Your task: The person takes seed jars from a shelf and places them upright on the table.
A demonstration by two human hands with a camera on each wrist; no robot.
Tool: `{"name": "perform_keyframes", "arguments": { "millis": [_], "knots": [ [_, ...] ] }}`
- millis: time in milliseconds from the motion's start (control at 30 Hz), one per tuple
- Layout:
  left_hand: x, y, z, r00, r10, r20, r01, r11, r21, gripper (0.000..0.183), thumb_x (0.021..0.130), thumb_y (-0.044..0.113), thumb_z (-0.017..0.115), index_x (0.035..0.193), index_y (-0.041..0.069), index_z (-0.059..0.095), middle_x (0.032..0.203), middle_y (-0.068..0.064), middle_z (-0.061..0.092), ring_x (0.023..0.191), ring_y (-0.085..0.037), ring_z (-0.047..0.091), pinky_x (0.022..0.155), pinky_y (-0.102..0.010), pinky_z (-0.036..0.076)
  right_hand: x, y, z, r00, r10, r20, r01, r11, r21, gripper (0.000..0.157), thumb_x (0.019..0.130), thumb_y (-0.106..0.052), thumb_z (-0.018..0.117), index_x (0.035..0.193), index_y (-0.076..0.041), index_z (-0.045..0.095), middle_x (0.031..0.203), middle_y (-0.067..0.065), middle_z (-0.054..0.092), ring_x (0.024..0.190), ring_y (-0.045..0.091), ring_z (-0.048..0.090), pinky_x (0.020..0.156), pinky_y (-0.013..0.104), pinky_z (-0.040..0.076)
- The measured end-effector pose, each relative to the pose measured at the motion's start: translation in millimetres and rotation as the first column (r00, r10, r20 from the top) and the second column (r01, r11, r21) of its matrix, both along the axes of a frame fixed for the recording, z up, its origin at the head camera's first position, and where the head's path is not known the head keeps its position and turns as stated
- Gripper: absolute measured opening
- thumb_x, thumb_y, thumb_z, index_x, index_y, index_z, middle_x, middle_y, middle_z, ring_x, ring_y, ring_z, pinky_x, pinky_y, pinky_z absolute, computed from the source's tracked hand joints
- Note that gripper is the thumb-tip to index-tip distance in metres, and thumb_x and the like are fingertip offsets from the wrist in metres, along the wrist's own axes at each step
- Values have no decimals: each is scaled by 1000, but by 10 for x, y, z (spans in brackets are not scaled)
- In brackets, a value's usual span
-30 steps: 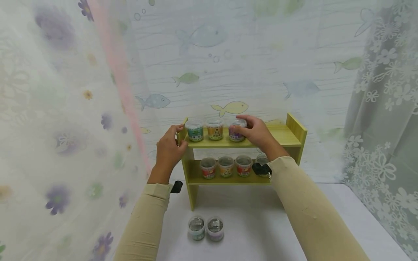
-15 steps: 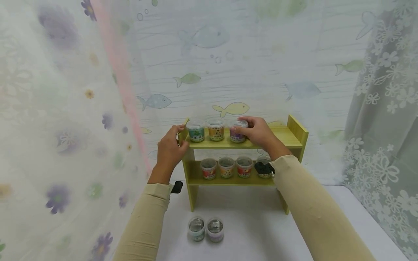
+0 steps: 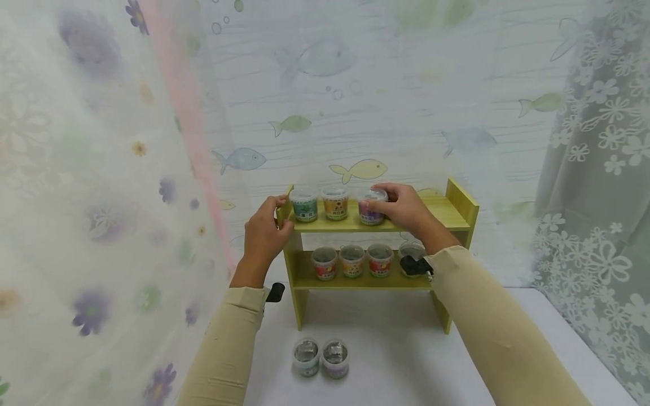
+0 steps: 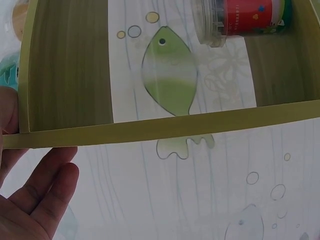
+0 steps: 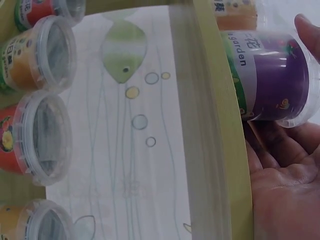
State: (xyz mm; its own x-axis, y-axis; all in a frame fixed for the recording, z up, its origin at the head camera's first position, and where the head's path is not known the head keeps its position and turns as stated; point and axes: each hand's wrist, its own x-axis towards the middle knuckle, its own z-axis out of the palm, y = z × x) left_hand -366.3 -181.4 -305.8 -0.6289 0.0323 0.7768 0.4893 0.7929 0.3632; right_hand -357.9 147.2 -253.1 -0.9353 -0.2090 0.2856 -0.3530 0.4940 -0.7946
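Observation:
On the yellow wooden shelf (image 3: pixel 437 210), my left hand (image 3: pixel 265 234) grips the left side panel at the upper level, thumb inside and fingers outside. In the left wrist view its fingers (image 4: pixel 50 185) show beyond the panel's edge. My right hand (image 3: pixel 408 211) holds a small clear-lidded tub with a purple label (image 3: pixel 370 217) on the top board, thumb in front and fingers behind the lid. The right wrist view shows this purple tub (image 5: pixel 280 75) near the board's front edge. To its left stand a green-labelled tub (image 3: pixel 304 211) and an orange-labelled tub (image 3: pixel 335 210).
Along the lower board stand a red-labelled tub (image 3: pixel 325 270), an orange one (image 3: pixel 352 268), another red one (image 3: pixel 380 268) and a tub partly behind the right wrist's black camera (image 3: pixel 415 265). Two more tubs, one greenish (image 3: pixel 307 366) and one pale purple (image 3: pixel 336 368), stand on the white tabletop (image 3: pixel 396 366).
My right hand has shifted the purple tub slightly right and toward the front edge of the top board, widening its gap from the orange tub. The left hand has kept its grip.

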Motion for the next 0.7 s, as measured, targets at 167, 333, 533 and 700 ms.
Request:
{"name": "perform_keyframes", "arguments": {
  "millis": [167,333,533,700],
  "knots": [
    [6,-1,-1,1000,1,-5,-1,1000,0,40,88,8,68,127,11,62,142,6,66,71,-19,66,65,-38,58,18,14,-7,1000,-2,-3,3,1000,10,80,88,-62,72,153,-20,52,130,10,64,103,24,59,83,37,52],
    [13,1,-10,1000,1,0,-1,1000,4,41,88,7,69,128,11,62,142,7,66,73,-19,68,65,-38,59,40,35,-24,1000,16,-1,-16,1000,17,82,88,-63,72,154,-21,50,131,9,64,105,25,61,83,37,53],
    [15,6,-11,1000,-8,-3,8,1000,3,41,88,8,69,129,11,62,141,6,66,71,-19,66,63,-37,57,72,52,-21,999,38,-6,-38,999,5,78,91,-59,71,155,-19,49,132,11,65,107,26,63,83,37,55],
    [26,-3,-8,1000,-13,-3,13,1000,9,41,89,8,67,129,11,62,141,6,66,71,-19,65,63,-37,56,87,57,-20,998,70,2,-70,997,-30,75,93,-53,71,155,-17,50,135,13,65,112,25,65,86,37,57]
  ]
}}
